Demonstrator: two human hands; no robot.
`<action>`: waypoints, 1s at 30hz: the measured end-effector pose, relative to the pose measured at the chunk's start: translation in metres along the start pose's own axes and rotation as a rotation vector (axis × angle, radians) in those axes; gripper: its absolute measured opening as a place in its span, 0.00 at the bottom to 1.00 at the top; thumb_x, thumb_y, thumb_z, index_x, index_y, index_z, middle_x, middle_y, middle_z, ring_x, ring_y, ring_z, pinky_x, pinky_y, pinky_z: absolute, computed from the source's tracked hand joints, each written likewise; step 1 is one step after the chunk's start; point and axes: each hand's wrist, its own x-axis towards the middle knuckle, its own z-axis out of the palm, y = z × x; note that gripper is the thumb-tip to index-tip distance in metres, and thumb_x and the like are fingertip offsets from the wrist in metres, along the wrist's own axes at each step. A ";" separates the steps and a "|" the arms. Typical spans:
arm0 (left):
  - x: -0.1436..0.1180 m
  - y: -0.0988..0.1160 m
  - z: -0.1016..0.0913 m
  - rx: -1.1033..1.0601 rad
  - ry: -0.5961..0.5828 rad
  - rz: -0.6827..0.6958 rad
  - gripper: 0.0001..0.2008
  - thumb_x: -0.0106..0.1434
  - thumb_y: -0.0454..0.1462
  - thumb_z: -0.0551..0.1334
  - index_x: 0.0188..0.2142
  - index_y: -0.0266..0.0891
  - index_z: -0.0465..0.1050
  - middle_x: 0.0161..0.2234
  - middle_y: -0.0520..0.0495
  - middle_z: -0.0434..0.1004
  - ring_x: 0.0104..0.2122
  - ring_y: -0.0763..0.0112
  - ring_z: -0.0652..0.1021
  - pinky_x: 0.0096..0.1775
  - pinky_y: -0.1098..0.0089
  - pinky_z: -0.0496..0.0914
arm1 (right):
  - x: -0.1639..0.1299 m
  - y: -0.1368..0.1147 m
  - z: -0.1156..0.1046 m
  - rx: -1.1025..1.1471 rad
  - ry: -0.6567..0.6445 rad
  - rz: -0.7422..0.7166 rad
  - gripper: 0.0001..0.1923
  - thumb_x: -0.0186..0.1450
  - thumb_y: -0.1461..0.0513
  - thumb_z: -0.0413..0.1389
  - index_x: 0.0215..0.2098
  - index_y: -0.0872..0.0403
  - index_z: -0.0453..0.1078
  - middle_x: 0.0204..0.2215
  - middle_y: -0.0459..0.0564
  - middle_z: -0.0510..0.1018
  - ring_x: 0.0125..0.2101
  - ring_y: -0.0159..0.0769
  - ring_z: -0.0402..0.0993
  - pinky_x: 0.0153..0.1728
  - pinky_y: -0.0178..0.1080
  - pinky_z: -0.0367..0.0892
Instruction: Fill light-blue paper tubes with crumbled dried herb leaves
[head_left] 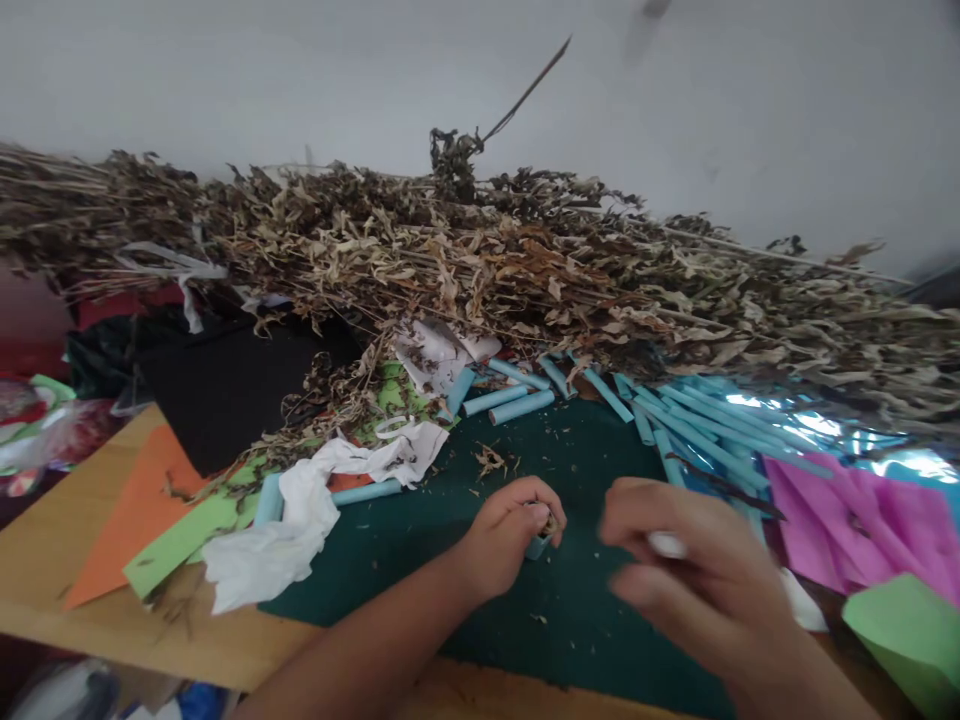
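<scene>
On the green mat (450, 520), the left hand (506, 535) is curling its fingers tight around a blue tube (538, 545) stuffed with dried bits, while the blurred right hand (690, 570) is pinching something white just beside it.

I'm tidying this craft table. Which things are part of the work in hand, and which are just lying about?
In use:
left hand, closed on a blue paper tube
right hand, blurred
loose blue tubes
dried leaves
green mat

Lying about:
white cloth
orange paper
pink paper
black sheet
</scene>
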 end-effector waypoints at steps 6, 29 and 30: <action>-0.002 0.000 -0.002 0.082 -0.015 0.040 0.07 0.53 0.36 0.48 0.25 0.36 0.61 0.21 0.52 0.59 0.24 0.74 0.61 0.28 0.74 0.57 | -0.009 0.024 0.004 -0.109 -0.300 0.055 0.08 0.58 0.66 0.50 0.36 0.49 0.63 0.31 0.47 0.68 0.31 0.30 0.66 0.27 0.32 0.63; -0.006 -0.009 -0.010 0.124 -0.299 0.214 0.23 0.51 0.51 0.55 0.37 0.34 0.60 0.29 0.49 0.61 0.28 0.73 0.63 0.31 0.73 0.60 | 0.032 0.008 0.007 -0.626 -0.658 0.208 0.21 0.51 0.65 0.54 0.44 0.51 0.57 0.40 0.50 0.62 0.20 0.27 0.62 0.19 0.32 0.53; -0.006 -0.009 -0.009 0.125 -0.295 0.179 0.20 0.52 0.48 0.56 0.37 0.34 0.61 0.28 0.50 0.61 0.27 0.75 0.63 0.29 0.74 0.60 | 0.033 0.007 0.006 -0.621 -0.652 0.214 0.22 0.51 0.65 0.54 0.44 0.50 0.57 0.40 0.50 0.63 0.20 0.27 0.62 0.19 0.32 0.53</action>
